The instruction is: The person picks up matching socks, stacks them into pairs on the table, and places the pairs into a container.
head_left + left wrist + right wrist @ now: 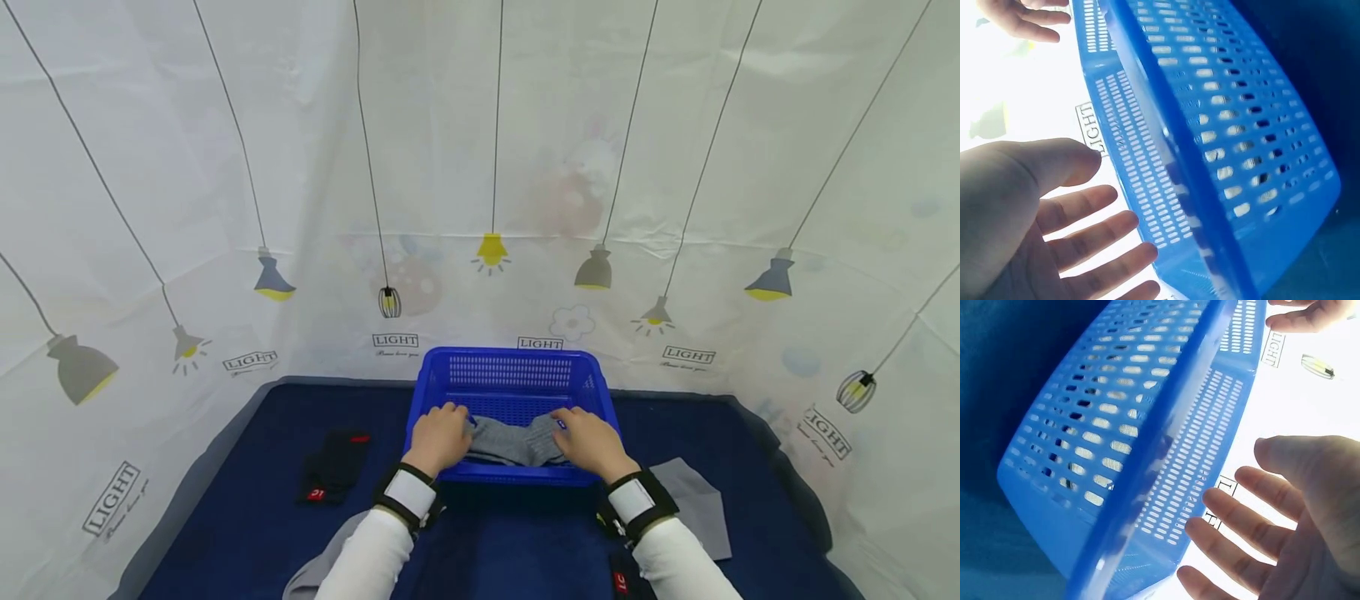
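Note:
A blue plastic basket (pixel 517 474) with slotted walls holds a pair of grey ribbed socks (pixel 510 442) lying across it near the front. Over its left side is my left hand (pixel 438 437), fingers spread and relaxed with nothing gripped, as the left wrist view confirms. My right hand (pixel 592 442) is over the right side, its fingers (pixel 1250 519) apart and likewise holding nothing. Through the slots of the near wall (pixel 1229 125), pale patches of the socks show in both wrist views.
On the dark blue tabletop (pixel 510 542) lies a black fabric item (pixel 333 467) with red labels, left of the basket. A grey cloth (pixel 322 567) lies front left, another grey cloth (pixel 693 504) at right. A black item (pixel 626 575) is partly under the right forearm. A printed curtain (pixel 450 167) stands behind.

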`<state>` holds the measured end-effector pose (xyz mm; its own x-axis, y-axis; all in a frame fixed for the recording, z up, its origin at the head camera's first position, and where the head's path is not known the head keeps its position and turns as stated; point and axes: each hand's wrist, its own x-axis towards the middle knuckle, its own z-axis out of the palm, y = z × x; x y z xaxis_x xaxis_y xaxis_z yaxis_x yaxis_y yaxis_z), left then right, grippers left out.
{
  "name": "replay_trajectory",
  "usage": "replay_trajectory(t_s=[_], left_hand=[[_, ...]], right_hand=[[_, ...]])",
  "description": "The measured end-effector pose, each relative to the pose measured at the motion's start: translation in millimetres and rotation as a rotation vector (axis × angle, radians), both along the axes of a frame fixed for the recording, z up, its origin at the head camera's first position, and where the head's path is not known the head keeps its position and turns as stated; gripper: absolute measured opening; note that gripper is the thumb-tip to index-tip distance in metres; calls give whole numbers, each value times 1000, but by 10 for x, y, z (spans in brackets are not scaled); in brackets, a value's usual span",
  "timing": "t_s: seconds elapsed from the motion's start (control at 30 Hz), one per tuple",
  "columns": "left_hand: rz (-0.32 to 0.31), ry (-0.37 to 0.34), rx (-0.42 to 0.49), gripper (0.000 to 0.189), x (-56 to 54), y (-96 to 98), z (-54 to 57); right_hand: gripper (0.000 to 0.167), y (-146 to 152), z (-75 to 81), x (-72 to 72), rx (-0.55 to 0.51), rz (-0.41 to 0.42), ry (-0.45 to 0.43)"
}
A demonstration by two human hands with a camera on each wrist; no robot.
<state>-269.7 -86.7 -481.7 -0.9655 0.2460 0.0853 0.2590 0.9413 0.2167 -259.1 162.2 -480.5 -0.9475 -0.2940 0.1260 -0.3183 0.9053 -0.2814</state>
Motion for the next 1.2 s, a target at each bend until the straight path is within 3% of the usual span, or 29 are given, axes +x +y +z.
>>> replay_trajectory(t_s=[0.37,0.57,0.8,1.2], left_hand=[[-79,235,53,34,404,5,-243],[-88,364,65,37,585,14,-369],[-48,404,135,38,804,-10,-477],[16,483,210,43,1158,-79,-698]], right_hand=[[30,-33,-242,367,-31,1,219],[29,-100,-281,516,-62,3,274],[33,-163,-340,672,-86,8,329],[44,-277,-615,926,-162,-37,583]])
